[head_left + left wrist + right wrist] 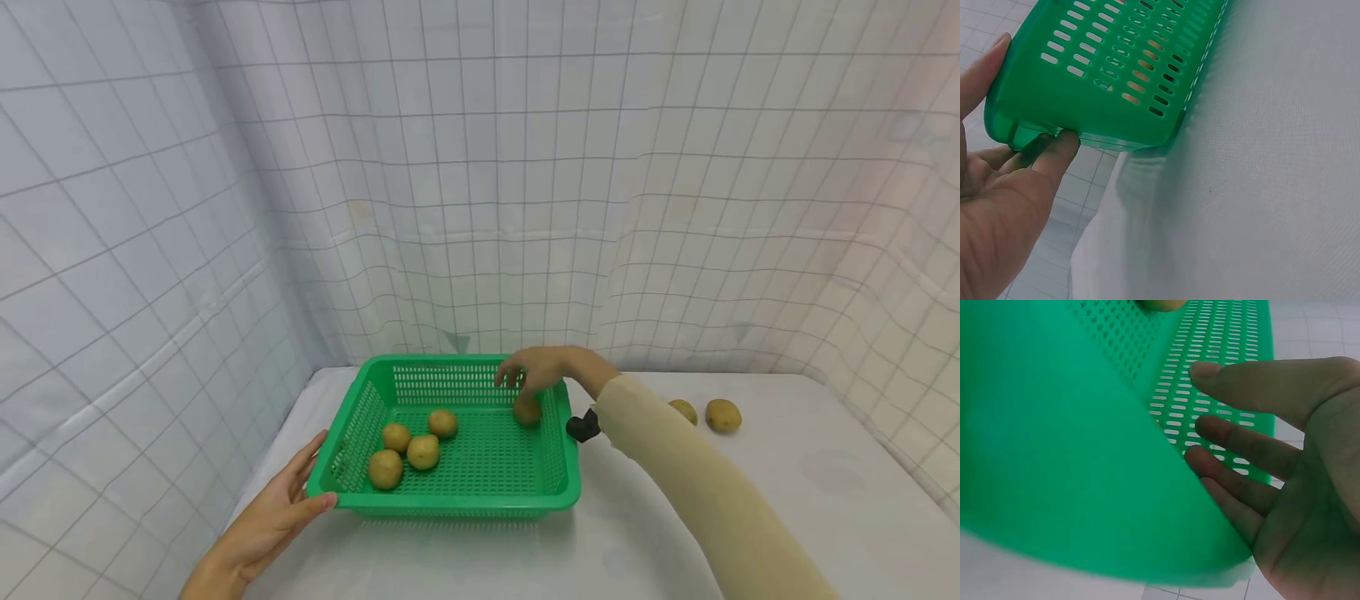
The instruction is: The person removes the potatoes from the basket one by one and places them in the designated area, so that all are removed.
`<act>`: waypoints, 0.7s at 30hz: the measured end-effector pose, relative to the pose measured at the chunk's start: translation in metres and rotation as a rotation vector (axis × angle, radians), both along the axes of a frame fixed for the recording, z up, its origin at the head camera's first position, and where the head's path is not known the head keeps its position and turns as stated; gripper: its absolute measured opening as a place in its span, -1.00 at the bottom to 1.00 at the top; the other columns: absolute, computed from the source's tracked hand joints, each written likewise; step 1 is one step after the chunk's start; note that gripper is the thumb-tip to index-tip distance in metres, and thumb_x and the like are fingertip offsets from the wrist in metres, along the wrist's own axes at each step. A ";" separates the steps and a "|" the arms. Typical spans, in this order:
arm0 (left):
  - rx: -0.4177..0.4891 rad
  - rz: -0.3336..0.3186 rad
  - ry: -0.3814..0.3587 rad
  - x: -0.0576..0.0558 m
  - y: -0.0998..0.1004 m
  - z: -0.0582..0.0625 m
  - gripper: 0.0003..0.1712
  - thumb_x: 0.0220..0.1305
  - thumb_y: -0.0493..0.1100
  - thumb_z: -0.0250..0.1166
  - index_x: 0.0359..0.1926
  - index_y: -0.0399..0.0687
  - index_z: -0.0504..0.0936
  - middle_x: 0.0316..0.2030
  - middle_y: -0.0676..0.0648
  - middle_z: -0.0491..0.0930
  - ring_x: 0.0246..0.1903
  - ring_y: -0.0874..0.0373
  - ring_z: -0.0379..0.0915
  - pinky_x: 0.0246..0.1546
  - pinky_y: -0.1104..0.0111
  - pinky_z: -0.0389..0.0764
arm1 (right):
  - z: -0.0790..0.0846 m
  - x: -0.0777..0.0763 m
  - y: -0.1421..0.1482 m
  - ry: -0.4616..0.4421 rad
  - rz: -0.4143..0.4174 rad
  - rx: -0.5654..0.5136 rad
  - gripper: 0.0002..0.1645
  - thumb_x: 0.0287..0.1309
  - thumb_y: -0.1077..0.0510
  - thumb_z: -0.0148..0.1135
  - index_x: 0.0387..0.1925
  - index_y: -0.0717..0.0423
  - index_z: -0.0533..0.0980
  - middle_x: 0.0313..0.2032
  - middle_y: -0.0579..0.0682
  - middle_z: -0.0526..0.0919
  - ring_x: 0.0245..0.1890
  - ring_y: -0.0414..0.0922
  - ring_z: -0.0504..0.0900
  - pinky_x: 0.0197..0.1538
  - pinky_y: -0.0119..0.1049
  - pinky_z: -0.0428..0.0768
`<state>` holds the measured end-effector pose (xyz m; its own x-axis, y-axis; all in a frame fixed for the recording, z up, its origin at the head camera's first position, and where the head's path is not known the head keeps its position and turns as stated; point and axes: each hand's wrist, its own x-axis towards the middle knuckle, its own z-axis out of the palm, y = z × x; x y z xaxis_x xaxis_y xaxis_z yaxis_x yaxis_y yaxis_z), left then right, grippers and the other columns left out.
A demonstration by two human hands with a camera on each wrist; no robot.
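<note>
A green plastic basket (450,502) with slotted walls stands on the white-covered table. My left hand (277,512) holds its near left corner, thumb against the rim and fingers along the left side; the left wrist view shows those fingertips (1063,140) tucked under the rim. Over the far right corner, my right hand (542,368) reaches inside with fingers apart. Just below it lies a potato (527,412), partly covered by the hand in the head view. In the right wrist view nothing is between the thumb and fingers. Several potatoes (423,452) sit grouped in the basket's left half.
Right of the basket, a potato (723,416) lies on the table (802,475), with another potato (683,410) partly behind the right sleeve (697,475). A small black object (583,427) shows beside the sleeve. White grid-patterned curtains (480,208) enclose the table's back and sides.
</note>
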<state>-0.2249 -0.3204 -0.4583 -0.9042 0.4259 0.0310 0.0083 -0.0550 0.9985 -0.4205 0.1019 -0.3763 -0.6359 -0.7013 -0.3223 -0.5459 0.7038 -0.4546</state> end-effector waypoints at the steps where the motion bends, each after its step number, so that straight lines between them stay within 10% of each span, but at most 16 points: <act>1: 0.000 0.000 0.001 0.000 0.000 0.000 0.06 0.53 -0.44 0.10 0.65 -0.04 -0.48 0.60 -0.28 -0.48 0.36 0.43 0.22 0.27 0.44 0.41 | 0.000 0.000 -0.002 -0.003 0.005 0.018 -0.37 0.29 0.23 0.37 0.38 -0.05 0.50 0.20 -0.01 0.57 0.27 0.02 0.48 0.27 0.00 0.49; 21: -0.030 0.020 0.004 0.001 0.001 0.002 0.05 0.53 -0.42 0.13 0.66 -0.03 -0.42 0.60 -0.29 -0.36 0.35 0.41 0.23 0.25 0.45 0.41 | 0.000 -0.004 -0.019 0.047 0.096 0.354 -0.41 0.39 0.40 0.19 0.37 -0.04 0.53 0.24 -0.10 0.60 0.30 -0.08 0.50 0.34 -0.16 0.45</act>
